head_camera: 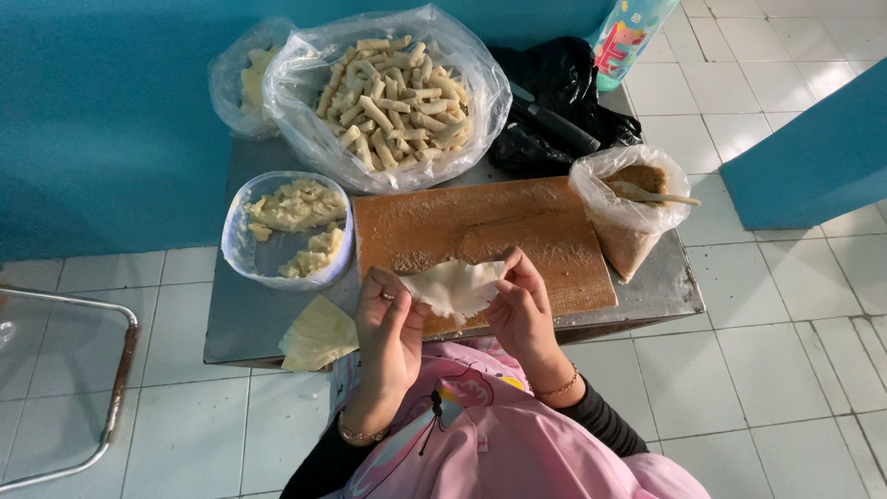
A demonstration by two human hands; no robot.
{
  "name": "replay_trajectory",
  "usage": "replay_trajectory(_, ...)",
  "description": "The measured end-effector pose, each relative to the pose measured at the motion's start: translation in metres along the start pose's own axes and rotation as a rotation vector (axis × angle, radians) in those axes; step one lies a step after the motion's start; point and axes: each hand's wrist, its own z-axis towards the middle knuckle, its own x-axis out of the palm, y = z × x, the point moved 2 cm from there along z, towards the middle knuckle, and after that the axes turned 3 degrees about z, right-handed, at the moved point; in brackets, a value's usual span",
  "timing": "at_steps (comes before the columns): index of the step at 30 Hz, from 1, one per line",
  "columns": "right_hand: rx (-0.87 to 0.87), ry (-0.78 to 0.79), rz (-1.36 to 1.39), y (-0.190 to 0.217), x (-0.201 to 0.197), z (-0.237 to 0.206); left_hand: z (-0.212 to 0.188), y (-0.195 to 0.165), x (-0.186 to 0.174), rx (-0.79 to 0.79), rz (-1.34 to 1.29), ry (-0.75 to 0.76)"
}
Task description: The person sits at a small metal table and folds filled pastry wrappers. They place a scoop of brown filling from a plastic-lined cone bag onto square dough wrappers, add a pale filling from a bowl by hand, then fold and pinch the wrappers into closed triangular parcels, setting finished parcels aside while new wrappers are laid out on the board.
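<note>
A thin pale wrapper sheet (455, 285) hangs between both hands over the near edge of a wooden board (554, 240) dusted with crumbs. My left hand (388, 333) pinches its left edge; a ring shows on one finger. My right hand (520, 310) pinches its right edge. A stack of pale yellow wrapper sheets (317, 334) lies on the metal table (242, 314) just left of my left hand. A clear bowl (242, 263) with pale lumpy filling stands further left.
A big clear bag (388, 97) of several finished rolls sits at the back. A smaller bag (242, 79) is behind the bowl. A bag of brown crumbs (628, 222) with a spoon stands right. Black bag and knife (554, 122) lie behind; bottle (628, 37); metal chair frame (120, 370).
</note>
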Motion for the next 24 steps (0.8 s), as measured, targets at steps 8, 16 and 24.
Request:
replay_trajectory(8,0.028,0.067,-0.061,0.001,-0.008,0.001,0.004,0.005,0.004,0.056,0.287,-0.078)
replay_trajectory(16,0.07,-0.206,0.3,0.024,-0.003,0.019,0.003,-0.009,0.011,0.197,0.569,-0.116)
replay_trajectory(24,-0.399,-0.19,-0.573,0.16,-0.021,-0.01,0.016,0.004,0.055,0.163,1.071,0.39)
